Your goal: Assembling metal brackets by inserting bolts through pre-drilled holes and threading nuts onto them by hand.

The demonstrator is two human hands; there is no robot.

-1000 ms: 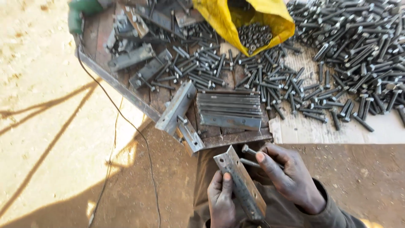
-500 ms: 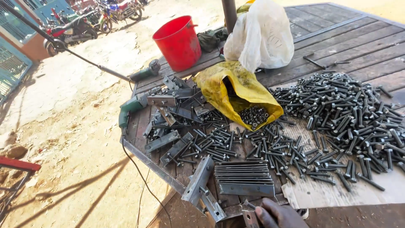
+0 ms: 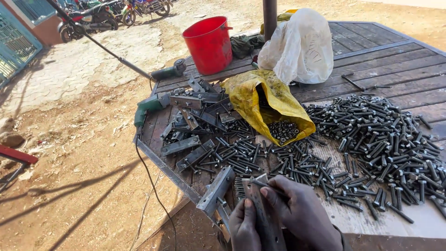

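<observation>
A flat grey steel bracket [image 3: 265, 218], long and dusty, stands upright at the bench's [image 3: 371, 60] near edge. The left hand [image 3: 245, 227] grips its side; the right hand [image 3: 302, 214] pinches a bolt [image 3: 269, 186] against its top. Loose bolts [image 3: 381, 139] lie beyond.

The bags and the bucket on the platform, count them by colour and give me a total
Red bucket: 1
White plastic bag: 1
Yellow bag, open, with nuts inside: 1
Total: 3
</observation>
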